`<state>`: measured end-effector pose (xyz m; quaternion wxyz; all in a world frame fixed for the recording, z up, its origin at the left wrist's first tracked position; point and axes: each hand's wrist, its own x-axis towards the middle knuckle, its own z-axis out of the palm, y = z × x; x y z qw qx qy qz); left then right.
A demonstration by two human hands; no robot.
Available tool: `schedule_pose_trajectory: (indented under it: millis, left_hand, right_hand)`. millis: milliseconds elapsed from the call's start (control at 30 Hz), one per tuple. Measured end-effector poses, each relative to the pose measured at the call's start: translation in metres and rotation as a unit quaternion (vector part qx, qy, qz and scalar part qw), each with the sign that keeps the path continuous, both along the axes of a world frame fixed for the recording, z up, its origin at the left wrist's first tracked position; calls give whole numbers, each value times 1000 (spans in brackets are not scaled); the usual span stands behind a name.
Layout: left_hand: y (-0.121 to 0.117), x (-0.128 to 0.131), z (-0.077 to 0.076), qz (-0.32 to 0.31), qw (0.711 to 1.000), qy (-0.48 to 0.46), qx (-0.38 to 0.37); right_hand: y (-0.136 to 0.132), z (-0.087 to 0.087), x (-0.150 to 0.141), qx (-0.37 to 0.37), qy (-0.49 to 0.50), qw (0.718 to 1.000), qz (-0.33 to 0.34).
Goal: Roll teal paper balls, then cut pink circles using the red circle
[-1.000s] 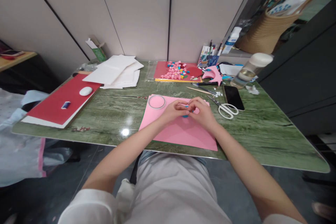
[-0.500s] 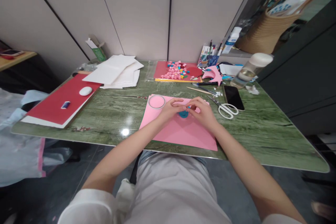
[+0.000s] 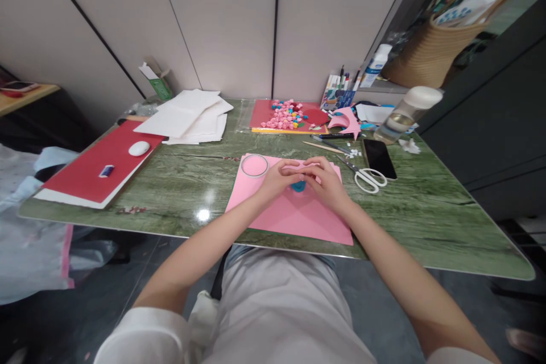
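Over the pink paper, my two hands meet fingertip to fingertip. Between them is a small blue piece of curled paper, mostly covered by the fingers. My left hand pinches it from the left, thumb and fingertips together. From the right, my right hand closes its fingers on the same piece. A round ring lies on the pink paper's upper left corner. White-handled scissors rest just right of the paper.
Small paper roses in pink, blue and yellow sit on a red sheet at the back. A phone, a water bottle and a pink cut-out scrap are on the right. White sheets and red card lie left.
The fingers of my right hand have shifted slightly over the blue curled paper, covering more of it. My left hand stays nearly in place.
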<state>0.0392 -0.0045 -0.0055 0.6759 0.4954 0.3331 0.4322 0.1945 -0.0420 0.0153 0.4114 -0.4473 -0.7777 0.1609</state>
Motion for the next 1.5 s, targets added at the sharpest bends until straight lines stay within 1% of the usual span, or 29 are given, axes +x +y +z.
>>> schedule_pose_trajectory:
  millis: [267, 567, 700, 833, 933, 1033, 1167, 1367, 1500]
  left_hand:
    - [-3, 1, 2, -23, 1000, -21, -2]
    - [-5, 2, 1, -59, 998, -32, -4]
    - [-5, 1, 3, -54, 997, -42, -26]
    - [-4, -2, 5, -30, 997, -52, -57]
    - [-3, -3, 5, -30, 995, -63, -66]
    - [-3, -3, 5, -34, 996, -58, -58]
    - [-3, -2, 5, -25, 998, -44, -30]
    - [-4, -1, 6, -33, 998, -45, -33]
    - [-5, -1, 6, -46, 997, -43, -36]
  right_hand:
    - [0, 1, 1, -17, 33, 999, -21]
    - [-1, 4, -3, -11, 16, 1000, -9]
    - [-2, 5, -2, -11, 17, 1000, -8]
    - [-2, 6, 0, -9, 18, 1000, -7]
    - [-2, 5, 1, -3, 13, 1000, -5]
    - [-1, 4, 1, 1, -1, 1000, 11]
    - [-1, 3, 1, 10, -13, 999, 39]
    - [0, 1, 1, 12, 2, 1000, 5]
    - [0, 2, 2, 6, 12, 1000, -10]
